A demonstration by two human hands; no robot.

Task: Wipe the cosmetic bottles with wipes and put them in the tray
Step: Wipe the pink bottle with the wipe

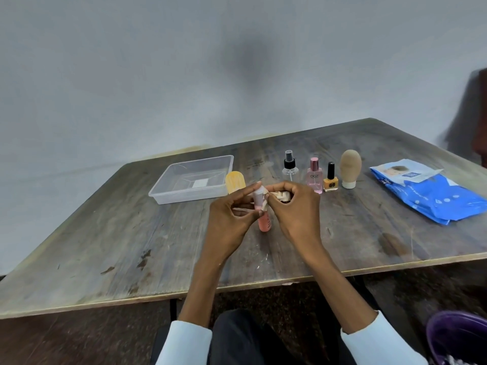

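**Bottle upright between my hands, cap end under the wipe**

Bottle (264, 223) stands nearly upright above the near table (105, 246), cap up, base down. My left hand (232, 219) pinches its neck; my right hand (295, 206), just beside, clutches the wipe (280, 195) against the top. Tray (168, 192) lies far left.

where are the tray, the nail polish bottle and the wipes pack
tray (160, 194), head view, near rim
nail polish bottle (330, 182), head view, orange glass body
wipes pack (432, 198), head view, blue front face
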